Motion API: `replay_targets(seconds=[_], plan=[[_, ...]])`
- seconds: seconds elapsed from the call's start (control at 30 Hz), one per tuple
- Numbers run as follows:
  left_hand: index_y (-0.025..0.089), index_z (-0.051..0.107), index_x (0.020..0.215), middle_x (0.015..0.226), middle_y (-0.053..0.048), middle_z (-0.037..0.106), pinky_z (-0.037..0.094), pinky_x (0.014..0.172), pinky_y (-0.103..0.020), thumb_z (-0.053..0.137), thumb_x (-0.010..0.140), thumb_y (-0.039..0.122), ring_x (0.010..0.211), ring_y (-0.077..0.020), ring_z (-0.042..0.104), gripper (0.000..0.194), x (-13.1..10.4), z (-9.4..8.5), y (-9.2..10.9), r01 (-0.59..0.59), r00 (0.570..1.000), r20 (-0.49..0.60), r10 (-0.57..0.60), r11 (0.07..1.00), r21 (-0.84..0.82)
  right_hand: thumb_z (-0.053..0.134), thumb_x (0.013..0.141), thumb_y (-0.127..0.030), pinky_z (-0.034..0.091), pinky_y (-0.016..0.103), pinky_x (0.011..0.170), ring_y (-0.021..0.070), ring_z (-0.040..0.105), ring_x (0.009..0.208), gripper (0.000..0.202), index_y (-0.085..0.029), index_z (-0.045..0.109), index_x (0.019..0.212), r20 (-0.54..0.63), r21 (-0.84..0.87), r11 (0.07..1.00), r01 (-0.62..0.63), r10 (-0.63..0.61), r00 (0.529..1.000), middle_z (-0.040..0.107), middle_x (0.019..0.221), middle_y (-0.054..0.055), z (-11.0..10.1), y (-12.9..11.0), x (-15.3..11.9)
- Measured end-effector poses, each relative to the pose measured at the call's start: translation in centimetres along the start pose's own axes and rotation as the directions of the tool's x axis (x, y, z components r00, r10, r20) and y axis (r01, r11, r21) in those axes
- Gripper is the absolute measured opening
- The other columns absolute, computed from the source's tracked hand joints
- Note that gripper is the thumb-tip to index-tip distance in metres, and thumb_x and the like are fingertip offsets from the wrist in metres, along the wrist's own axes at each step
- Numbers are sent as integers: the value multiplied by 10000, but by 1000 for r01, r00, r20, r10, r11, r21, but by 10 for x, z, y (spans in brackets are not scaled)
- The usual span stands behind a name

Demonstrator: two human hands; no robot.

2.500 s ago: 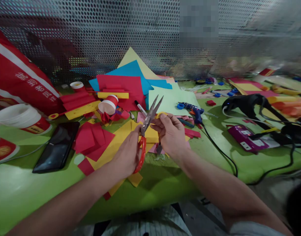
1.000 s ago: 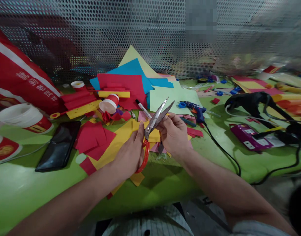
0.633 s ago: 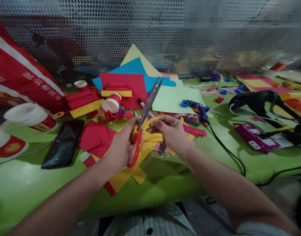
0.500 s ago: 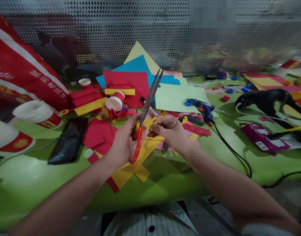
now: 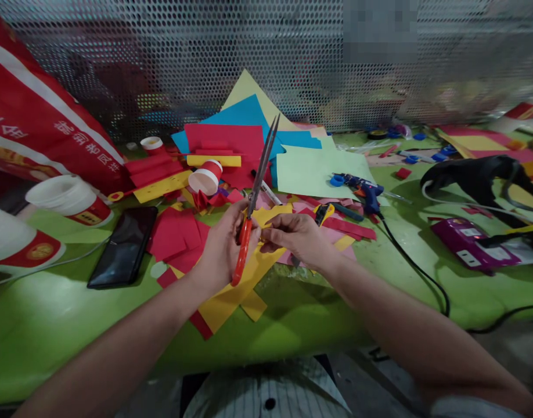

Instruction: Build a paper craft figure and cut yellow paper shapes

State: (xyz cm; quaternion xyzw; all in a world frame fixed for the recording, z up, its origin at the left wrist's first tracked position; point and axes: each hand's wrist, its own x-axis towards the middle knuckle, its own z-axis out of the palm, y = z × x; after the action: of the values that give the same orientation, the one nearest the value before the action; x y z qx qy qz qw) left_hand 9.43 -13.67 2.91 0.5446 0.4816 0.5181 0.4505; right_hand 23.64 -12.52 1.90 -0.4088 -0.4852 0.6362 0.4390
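My left hand is closed around red-handled scissors, whose blades point up and away, nearly together. Between my two hands is a small piece of yellow paper, largely covered by the fingers. The thumb and fingers of my right hand pinch at this piece, close to the left fingertips. Beneath the hands lie yellow paper strips and red paper pieces. A paper cup lies on its side behind the left hand.
A black phone and stacked paper cups are on the left, by a red bag. To the right are a glue gun, its black cable and a purple power strip. Colored sheets lie farther back.
The scissors have turned slightly more upright, with their blades closer together. My right fingers have shifted a little at the yellow piece, and less of it shows. The view has moved slightly.
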Motion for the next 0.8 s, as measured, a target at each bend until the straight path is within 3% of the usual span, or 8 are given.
replay_targets(seconds=[0.1,0.23,0.53,0.7,0.8], plan=[[225,555,972,758,9,554,485,660,-259,603,761,227,695,-119,568,216,-1,0,-4,-37,999,-10,37,999,13,789,522,-297,497,165,451,93,628,458,231,-153,624,598,-26,98,994,-38,40,999,642,535,-32,2,1,0],[233,523,1049,794,11,565,485,701,-269,645,714,173,716,-115,567,362,-3,1,-8,-103,994,-23,104,994,18,786,534,-341,504,187,463,90,615,449,261,-162,631,643,-97,214,977,11,10,995,637,521,-40,6,5,1],[236,503,1102,787,16,563,490,618,-232,611,739,179,680,-103,569,383,-6,6,-10,-156,985,-67,162,984,88,789,526,-319,479,195,476,68,561,441,226,-166,645,610,-193,327,939,106,-43,980,622,496,-41,15,12,-2],[226,505,1094,791,11,576,508,625,-254,609,730,193,669,-111,585,380,-4,9,-14,-178,977,-89,195,969,171,781,532,-325,464,208,469,71,555,436,225,-162,649,615,-222,301,945,124,-57,973,624,510,-34,17,13,-1],[232,516,1120,820,-12,601,527,677,-296,579,767,216,717,-142,611,360,-2,5,-12,-168,983,-42,181,963,209,780,523,-348,455,209,462,69,544,432,247,-159,645,608,-238,246,962,115,-55,970,605,498,-37,15,11,1]])
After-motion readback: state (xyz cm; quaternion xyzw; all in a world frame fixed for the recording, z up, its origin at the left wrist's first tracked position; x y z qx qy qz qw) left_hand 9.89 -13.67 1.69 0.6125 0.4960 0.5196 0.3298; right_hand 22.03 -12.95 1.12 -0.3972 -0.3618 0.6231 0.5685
